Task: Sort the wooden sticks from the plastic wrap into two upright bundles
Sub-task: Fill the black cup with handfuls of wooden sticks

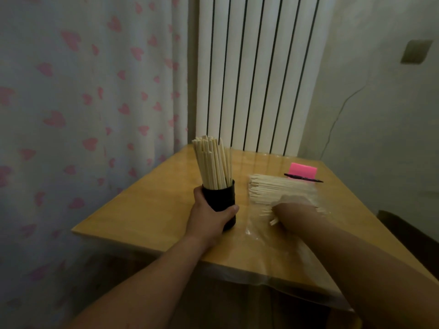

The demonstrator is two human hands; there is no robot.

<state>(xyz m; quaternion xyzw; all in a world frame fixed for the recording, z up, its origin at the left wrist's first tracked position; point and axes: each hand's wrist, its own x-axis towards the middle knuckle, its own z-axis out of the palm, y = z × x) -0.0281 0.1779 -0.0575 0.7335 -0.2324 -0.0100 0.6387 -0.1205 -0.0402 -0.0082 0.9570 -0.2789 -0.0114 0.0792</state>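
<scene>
**Inspector:** Containers on the wooden table (pixel 142 210)?

**Recorder:** One black cylindrical cup (pixel 224 198), standing upright. It holds one upright bundle (pixel 212 162) of wooden sticks, packed too densely to count.

**Inspector:** Hands?

**Recorder:** Two. The left hand (pixel 210 216) grips the cup, with the thumb across its near face and the fingers wrapped round the far side. The right hand (pixel 292 210) rests on the flat pile of sticks (pixel 273 186). It is blurred, so I cannot tell whether its fingers hold anything. A few stick ends protrude just beside it.

**Inspector:** Remaining stock?

**Recorder:** One flat pile lying on the clear plastic wrap (pixel 273 252), right of the cup and apart from it. The wrap overhangs the near table edge.

**Inspector:** Other items?

**Recorder:** One pink notepad (pixel 303 169) and one black pen (pixel 303 178) beyond the pile. One white radiator (pixel 249 67) and one heart-print curtain (pixel 83 91) stand behind the table.
</scene>
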